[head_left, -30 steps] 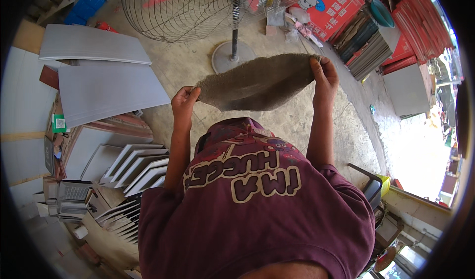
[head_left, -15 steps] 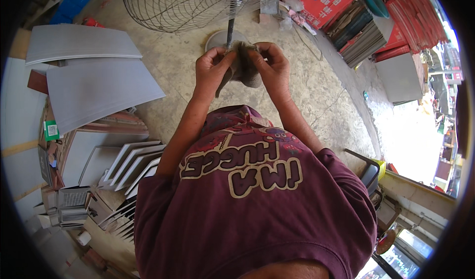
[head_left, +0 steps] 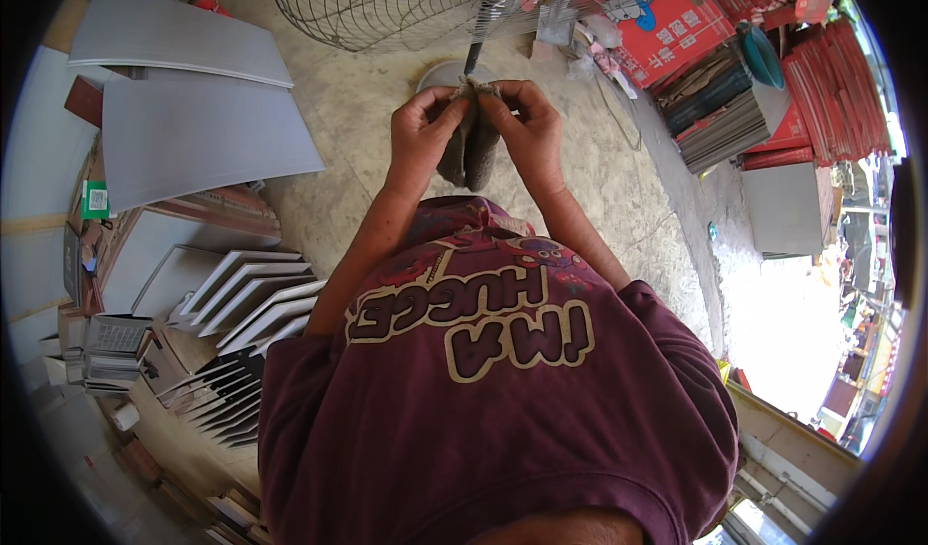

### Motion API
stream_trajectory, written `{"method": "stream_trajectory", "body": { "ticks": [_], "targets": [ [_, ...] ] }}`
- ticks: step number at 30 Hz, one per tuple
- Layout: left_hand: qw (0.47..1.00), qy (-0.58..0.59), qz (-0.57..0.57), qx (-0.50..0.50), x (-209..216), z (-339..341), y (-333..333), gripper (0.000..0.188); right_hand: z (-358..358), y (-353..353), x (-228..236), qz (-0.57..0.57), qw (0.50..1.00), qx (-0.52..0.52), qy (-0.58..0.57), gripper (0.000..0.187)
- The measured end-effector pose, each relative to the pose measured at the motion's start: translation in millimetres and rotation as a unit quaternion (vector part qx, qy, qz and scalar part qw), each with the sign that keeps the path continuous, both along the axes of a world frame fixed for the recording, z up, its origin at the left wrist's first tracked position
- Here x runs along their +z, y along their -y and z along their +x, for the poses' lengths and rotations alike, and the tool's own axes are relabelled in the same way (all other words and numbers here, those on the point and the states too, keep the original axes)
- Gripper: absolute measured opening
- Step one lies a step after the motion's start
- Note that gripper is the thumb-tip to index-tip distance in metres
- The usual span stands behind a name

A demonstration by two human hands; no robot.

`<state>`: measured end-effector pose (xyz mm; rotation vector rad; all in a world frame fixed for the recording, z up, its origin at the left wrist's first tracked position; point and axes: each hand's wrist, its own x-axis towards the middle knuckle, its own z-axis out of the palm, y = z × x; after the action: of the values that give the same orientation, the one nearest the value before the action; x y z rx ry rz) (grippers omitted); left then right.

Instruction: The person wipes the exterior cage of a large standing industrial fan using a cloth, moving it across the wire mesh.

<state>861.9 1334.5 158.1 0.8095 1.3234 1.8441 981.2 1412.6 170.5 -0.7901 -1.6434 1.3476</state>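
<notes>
In front of my chest I hold a worn grey-brown fabric piece up by its top edge. It looks soft and fuzzy, and hangs down in two folds with a dark gap between them; what kind of cloth item it is, I cannot make out. My left hand pinches its upper left edge between thumb and fingers. On the opposite edge, my right hand has the same thumb-and-finger pinch. Both hands are close together at the same height, with the lower folds hanging free between the wrists.
A wire-caged standing fan stands just beyond my hands, on a round base. Large grey panels lie at left above upright white-edged tiles. Red cartons and stacked grey sheets stand at far right on the concrete floor.
Both hands keep their pinch on the fabric piece, which now hangs straighter and narrower below them. The surroundings have shifted slightly in view as my head moved.
</notes>
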Motion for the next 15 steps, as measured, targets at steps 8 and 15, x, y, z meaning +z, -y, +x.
{"method": "stream_trajectory", "body": {
  "ticks": [8,15],
  "targets": [
    [0.999,0.004,0.009,0.041,7.7,19.5,-23.4,0.014,10.4,-25.9,22.0,0.131,0.991,0.002,0.025,0.012],
    [0.997,0.023,0.035,0.069,12.0,38.4,-35.8,0.018,20.8,-29.2,19.3,0.135,0.99,0.036,0.008,0.02]
  ]
}}
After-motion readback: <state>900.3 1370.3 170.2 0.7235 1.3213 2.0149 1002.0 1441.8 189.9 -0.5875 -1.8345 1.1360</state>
